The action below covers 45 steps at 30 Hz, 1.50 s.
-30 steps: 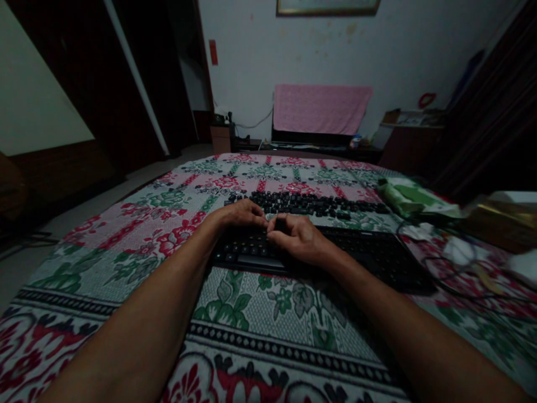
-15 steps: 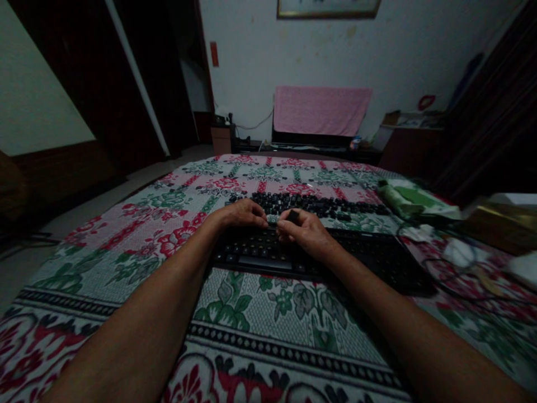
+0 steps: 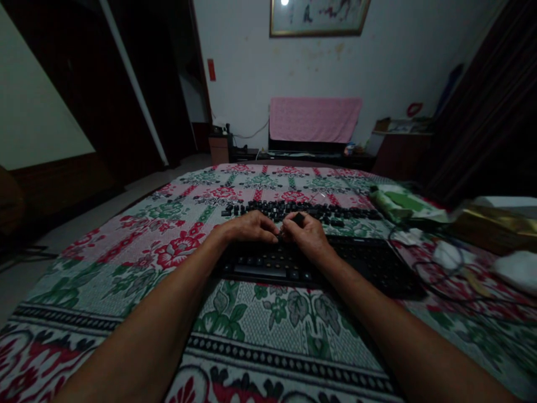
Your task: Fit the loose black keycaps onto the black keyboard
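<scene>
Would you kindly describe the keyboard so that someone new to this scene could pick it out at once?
Start with the flower-patterned cloth filling the foreground. There, the left hand and right hand are close together over the keyboard, a long, dark slab lying flat. Unlike the loose keycaps scattered just beyond, it is one piece, with a wide space bar along its near edge.

On my feed the keyboard [image 3: 373, 263] looks like matt plastic, its space bar [image 3: 260, 271] smoother with a soft sheen; I read the loose keycaps [image 3: 323, 214] as plastic too. The bedcover [image 3: 272, 341] looks like textured woven cloth, the towel [image 3: 314, 119] matt fabric, the picture [image 3: 323, 14] glossy with a bright glint.
</scene>
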Available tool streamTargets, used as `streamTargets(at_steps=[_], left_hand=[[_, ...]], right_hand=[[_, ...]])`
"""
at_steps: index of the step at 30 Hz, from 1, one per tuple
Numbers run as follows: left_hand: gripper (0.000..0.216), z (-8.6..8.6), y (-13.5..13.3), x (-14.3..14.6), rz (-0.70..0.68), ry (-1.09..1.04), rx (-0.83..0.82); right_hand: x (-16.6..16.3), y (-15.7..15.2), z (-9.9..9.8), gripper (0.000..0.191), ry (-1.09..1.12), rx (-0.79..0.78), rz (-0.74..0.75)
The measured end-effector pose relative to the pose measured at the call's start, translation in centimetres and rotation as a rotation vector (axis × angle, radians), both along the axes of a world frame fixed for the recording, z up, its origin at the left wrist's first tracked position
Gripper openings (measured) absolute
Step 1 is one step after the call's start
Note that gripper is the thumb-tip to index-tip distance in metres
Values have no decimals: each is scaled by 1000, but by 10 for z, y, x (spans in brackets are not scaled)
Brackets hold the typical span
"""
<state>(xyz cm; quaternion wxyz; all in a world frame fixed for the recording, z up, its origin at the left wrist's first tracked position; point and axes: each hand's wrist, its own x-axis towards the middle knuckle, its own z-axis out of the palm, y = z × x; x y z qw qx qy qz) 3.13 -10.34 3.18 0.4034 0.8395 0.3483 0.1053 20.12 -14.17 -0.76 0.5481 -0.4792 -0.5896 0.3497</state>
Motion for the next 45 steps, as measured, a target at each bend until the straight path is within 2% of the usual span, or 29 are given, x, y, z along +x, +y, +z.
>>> streamTargets(at_steps=[2, 7, 12, 16, 20, 22, 26, 30, 33, 35, 37, 39, 40, 42, 45], left_hand=[[28, -2, 1, 0, -24, 26, 67], [25, -6, 0, 2, -61, 48, 219], [25, -12, 0, 4, -57, 39, 317], [23, -12, 4, 4, -84, 26, 299], [24, -10, 7, 1, -51, 3, 104], [24, -10, 8, 0, -8, -41, 24], [24, -13, 9, 0, 48, -91, -67], [22, -12, 7, 3, 76, -75, -65], [21, -10, 5, 5, 99, -55, -66], [21, -10, 4, 6, 106, -47, -53], [21, -11, 4, 6, 105, -46, -35], [21, -13, 6, 6, 100, -51, -23], [21, -15, 7, 6, 95, -54, -21], [22, -17, 9, 6, 84, -58, -17], [24, -19, 11, 6, 78, -56, -3]], right_hand=[[-1, -2, 0, 13, -90, 61, -27], [-5, -15, 7, 9, -381, 348, -73], [-6, -21, 10, 8, -396, 404, -97], [-5, -16, 8, 9, -275, 306, -118], [-3, -8, 8, 15, 64, 63, -108], [2, -4, 12, 18, 247, 1, -135], [28, 5, 28, 18, 444, 11, -275], [70, 15, 45, 11, 513, 122, -462], [99, 20, 45, 7, 536, 84, -571], [111, 22, 37, 12, 361, -14, -611], [117, 23, 26, 13, -98, -98, -602], [118, 25, 16, 16, -569, -96, -515], [117, 27, 13, 19, -738, -81, -459], [115, 30, 10, 25, -946, -69, -389], [113, 36, 10, 30, -1046, -88, -374]])
